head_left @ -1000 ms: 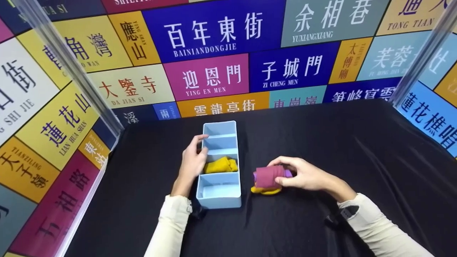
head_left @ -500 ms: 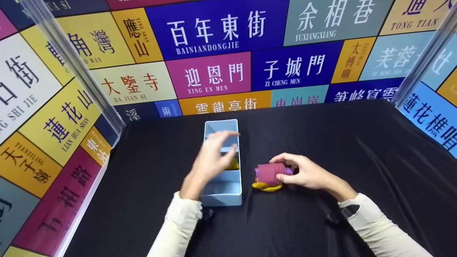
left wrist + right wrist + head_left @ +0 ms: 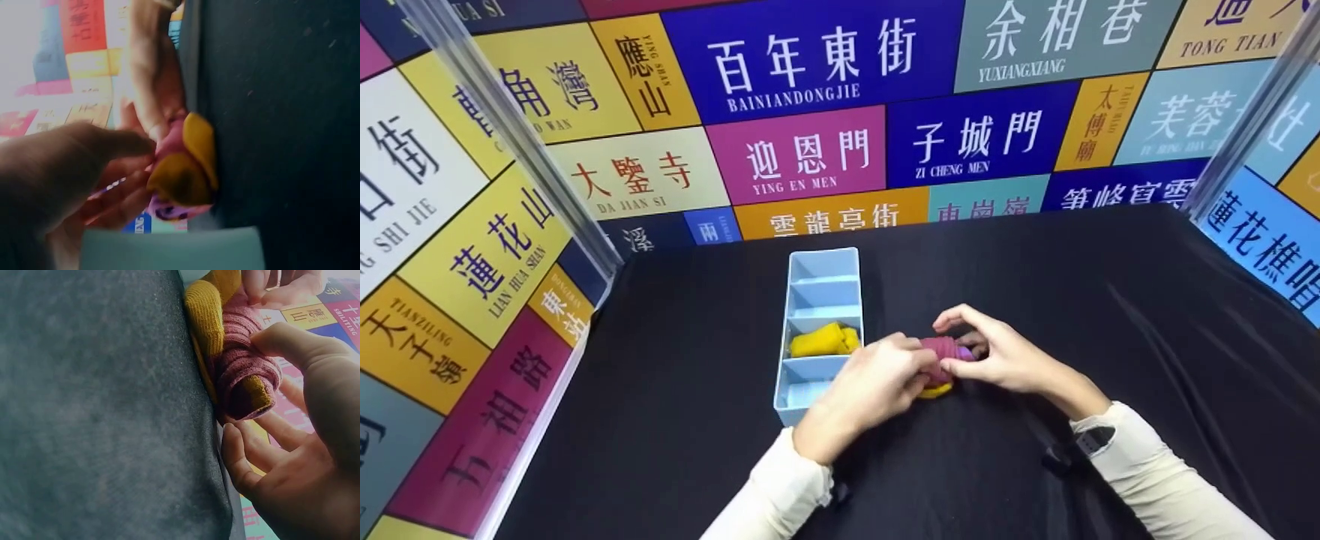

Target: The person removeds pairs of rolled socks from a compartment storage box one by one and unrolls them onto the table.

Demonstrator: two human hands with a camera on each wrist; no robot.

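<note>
A rolled-up sock bundle, dusky pink with yellow and purple parts, lies on the black cloth right of the box. My right hand holds its right end, the thumb on the ribbed pink roll and the fingers on its other side. From the left, my left hand grips the other end with thumb and fingers. The left wrist view, though blurred, shows the bundle's yellow patches by the left thumb. A folded yellow sock sits in the third compartment from the back of the light blue box.
The box stands upright just left of the bundle; its nearest compartment is partly behind my left hand. Black cloth covers the table. Behind it, a wall of coloured signs and clear corner posts bound the space.
My left hand has left the box's left side, crossed over it and come to the sock bundle. My right hand has stayed at the bundle. The yellow sock remains in its compartment.
</note>
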